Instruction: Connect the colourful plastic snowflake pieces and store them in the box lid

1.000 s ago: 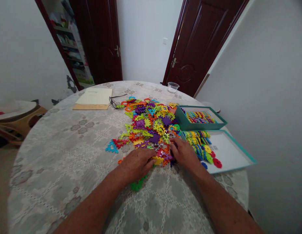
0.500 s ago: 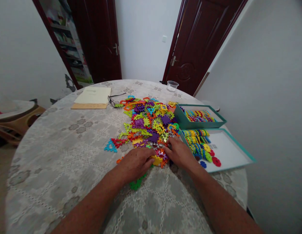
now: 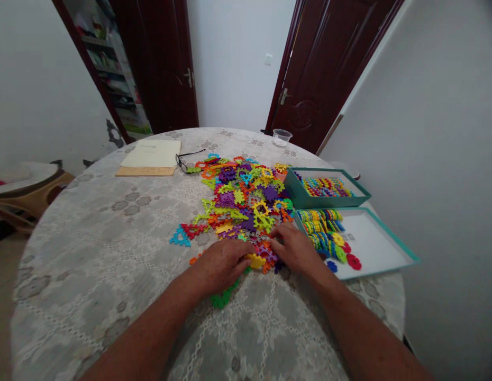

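On a round table (image 3: 83, 222) under a grey-and-white floral cloth, two lots of plastic pieces: one loose, one ranked. Largest is the loose lot, a mixed heap of toothed plates (image 3: 238, 196) at mid-table, colours and shapes jumbled, some frames, some solid; by its look, wholly unsorted. Right of it, a shallow teal-rimmed tray (image 3: 373, 241), white floor mostly bare, with rows of notched discs (image 3: 315, 227) on edge along its near-heap side. Beyond the tray, a deeper teal box (image 3: 329, 202), with close-set multicoloured rows (image 3: 329, 188) inside. Ranked portion judged the finished part; heap judged the larger remainder, with no end near. Few discs lie flat at the ends of the tray rows, among them a red disc (image 3: 354, 261) and a blue disc (image 3: 332, 266), so that ranking looks incomplete. Both hands at the heap's near edge. Left hand (image 3: 224, 262): thumb and forefinger drawn together, apparently pinching a yellow toothed piece (image 3: 256, 260). Right hand (image 3: 293, 243): fingers bent down into the pieces, just beside the tray; whether anything is gripped, cannot tell. Smaller strays: green toothed piece (image 3: 224, 296) by the left wrist, blue triangle (image 3: 180, 236) at the heap's left fringe.
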Demonstrator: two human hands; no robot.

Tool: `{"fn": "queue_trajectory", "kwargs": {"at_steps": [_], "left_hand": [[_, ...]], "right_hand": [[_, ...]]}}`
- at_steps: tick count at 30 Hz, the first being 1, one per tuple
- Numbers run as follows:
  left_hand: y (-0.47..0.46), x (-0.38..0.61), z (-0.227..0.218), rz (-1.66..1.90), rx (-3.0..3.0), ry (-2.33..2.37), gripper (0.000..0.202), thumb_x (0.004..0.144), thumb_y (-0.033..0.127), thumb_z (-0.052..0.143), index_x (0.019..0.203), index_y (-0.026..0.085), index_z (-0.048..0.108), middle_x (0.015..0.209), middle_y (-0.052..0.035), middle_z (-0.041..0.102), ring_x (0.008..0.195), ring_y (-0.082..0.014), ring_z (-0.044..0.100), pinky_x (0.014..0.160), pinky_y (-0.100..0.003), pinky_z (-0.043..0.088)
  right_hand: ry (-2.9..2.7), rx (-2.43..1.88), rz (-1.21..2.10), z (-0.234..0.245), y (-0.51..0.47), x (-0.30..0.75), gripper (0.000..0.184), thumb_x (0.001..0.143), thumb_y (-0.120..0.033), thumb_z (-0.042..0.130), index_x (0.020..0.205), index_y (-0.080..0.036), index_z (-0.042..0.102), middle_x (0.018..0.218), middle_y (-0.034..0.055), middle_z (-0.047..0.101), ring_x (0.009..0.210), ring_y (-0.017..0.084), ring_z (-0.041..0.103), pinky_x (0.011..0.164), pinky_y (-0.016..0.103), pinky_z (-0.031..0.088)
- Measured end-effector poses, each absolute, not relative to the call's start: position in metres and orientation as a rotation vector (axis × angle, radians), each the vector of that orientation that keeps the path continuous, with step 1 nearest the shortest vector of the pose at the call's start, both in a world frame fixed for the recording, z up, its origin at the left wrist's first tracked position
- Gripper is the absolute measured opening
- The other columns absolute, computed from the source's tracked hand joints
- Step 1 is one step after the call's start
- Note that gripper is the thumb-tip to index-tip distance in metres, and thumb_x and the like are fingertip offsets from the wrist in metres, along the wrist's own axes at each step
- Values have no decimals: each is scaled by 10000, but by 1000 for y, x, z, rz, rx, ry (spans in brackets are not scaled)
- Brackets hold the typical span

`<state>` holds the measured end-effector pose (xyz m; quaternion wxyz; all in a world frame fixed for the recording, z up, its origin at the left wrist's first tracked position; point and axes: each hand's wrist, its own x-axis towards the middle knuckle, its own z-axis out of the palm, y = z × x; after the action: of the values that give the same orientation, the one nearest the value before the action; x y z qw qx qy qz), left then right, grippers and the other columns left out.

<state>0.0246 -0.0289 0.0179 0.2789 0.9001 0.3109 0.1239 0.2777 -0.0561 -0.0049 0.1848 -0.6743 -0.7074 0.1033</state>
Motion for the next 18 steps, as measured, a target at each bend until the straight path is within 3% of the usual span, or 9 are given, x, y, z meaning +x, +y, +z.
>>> {"fn": "queue_trajectory", "kwargs": {"at_steps": [4,7,11,18], "left_hand": [[-29,23,20,290,2414,768,172,1000,215,565,1064,233,723,1061,-51,766,962,-214,687,838,-312,470],[-29,21,23,261,2415,695,176,1003,207,558,1064,235,721,1072,-47,766,975,-207,686,840,-303,469],[-29,18,26,236,2385,635,172,986,199,574,1056,245,724,1046,-34,766,943,-194,684,819,-289,468],[-29,16,31,239,2331,665,172,964,184,575,1022,244,725,967,-14,757,851,-175,665,743,-269,431]], "right_hand": [[-2017,-2019,235,-1,-57,270,213,977,-412,651,1023,-217,724,1077,110,680,1023,246,649,875,335,469],[-2002,-2101,216,2,-53,264,153,968,-340,638,1002,-215,718,1084,109,677,1022,241,640,860,325,455],[-1953,-2115,179,0,-50,261,71,918,-247,621,932,-205,677,1022,96,682,954,230,636,807,316,439],[-1696,-1800,212,5,-54,267,84,951,-286,574,908,-224,612,820,24,676,745,193,626,707,303,440]]}}
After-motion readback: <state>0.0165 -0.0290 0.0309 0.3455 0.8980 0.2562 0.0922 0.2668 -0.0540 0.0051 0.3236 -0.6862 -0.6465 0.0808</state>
